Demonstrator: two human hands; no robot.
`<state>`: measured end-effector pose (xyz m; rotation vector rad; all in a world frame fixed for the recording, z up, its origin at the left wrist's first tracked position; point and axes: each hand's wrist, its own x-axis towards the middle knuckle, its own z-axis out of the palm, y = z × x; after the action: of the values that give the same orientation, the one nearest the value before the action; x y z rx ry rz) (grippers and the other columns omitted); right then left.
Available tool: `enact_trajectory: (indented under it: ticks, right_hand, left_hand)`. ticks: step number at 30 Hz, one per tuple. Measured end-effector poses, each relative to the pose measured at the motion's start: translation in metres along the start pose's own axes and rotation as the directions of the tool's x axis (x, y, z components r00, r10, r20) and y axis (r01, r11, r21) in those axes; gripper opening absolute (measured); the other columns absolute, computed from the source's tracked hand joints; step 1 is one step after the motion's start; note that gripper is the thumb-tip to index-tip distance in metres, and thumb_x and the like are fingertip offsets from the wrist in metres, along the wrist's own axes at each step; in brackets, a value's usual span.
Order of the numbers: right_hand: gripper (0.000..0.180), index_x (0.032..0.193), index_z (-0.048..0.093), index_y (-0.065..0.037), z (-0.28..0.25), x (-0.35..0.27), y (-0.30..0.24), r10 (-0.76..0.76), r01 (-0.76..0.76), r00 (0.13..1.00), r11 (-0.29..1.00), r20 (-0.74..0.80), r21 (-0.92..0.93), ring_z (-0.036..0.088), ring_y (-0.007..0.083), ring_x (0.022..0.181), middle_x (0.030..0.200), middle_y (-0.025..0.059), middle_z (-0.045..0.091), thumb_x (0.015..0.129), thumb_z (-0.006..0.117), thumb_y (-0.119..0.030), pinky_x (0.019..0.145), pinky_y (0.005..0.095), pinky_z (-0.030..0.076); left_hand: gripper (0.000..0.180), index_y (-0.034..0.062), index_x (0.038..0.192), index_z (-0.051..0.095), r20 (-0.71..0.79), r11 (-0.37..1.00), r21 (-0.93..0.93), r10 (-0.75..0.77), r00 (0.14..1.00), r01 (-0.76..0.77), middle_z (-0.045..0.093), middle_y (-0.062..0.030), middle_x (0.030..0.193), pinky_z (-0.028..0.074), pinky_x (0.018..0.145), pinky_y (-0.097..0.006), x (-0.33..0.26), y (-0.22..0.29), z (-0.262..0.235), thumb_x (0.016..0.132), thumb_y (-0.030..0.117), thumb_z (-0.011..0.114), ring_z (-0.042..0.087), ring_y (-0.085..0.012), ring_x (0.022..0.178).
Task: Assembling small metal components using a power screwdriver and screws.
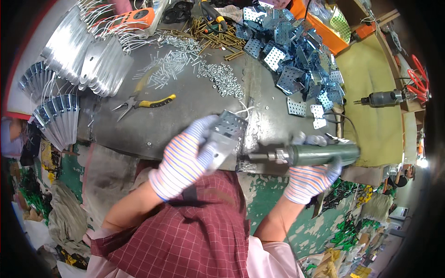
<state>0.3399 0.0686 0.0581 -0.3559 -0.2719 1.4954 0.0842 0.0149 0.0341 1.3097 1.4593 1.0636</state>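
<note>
Left grip holds a perforated plate, right grip a driver.

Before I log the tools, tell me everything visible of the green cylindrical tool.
The green tool is a long, dark green cylinder, metal or plastic by its look, with a silvery collar leading to a narrower, blurred front end. It lies roughly level over the near side of the bench, tip pointing left, apart from the perforated metal piece. The right grip, in a striped glove, holds its body, fingers showing along the far side. Whether it is running cannot be told.
</note>
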Motion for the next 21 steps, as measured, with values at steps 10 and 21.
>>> enact_trajectory:
  ticks: [10, 21]
  right_hand:
    - [0.073, 0.140, 0.039, -0.007, -0.009, 0.027, 0.001, 0.290, 0.518, 0.853, -0.584, 0.434, -0.626, 0.058, 0.0388, 0.097, 0.122, 0.0225, 0.055, 0.078, 0.073, -0.022, 0.087, 0.0447, 0.048]
    - [0.056, 0.134, 0.049, -0.007, -0.023, 0.033, -0.005, 0.130, 0.335, 0.877, -0.856, 0.462, -0.395, 0.053, 0.0395, 0.108, 0.121, 0.0228, 0.054, 0.080, 0.063, -0.010, 0.094, 0.0456, 0.042]
  left_hand:
    - [0.077, 0.0118, 0.132, 0.047, 0.048, 0.566, 0.792, 0.316, 0.948, -0.229, 0.047, -0.0223, 0.129, 0.039, 0.093, -0.049, -0.001, -0.008, -0.023, 0.065, 0.033, 0.077, 0.048, -0.0398, 0.109]
    - [0.066, 0.0017, 0.128, 0.044, -0.622, 0.838, 0.473, 0.537, 0.570, -0.274, 0.052, -0.0158, 0.123, 0.043, 0.093, -0.036, -0.082, 0.020, -0.123, 0.072, 0.016, 0.076, 0.055, -0.0273, 0.109]
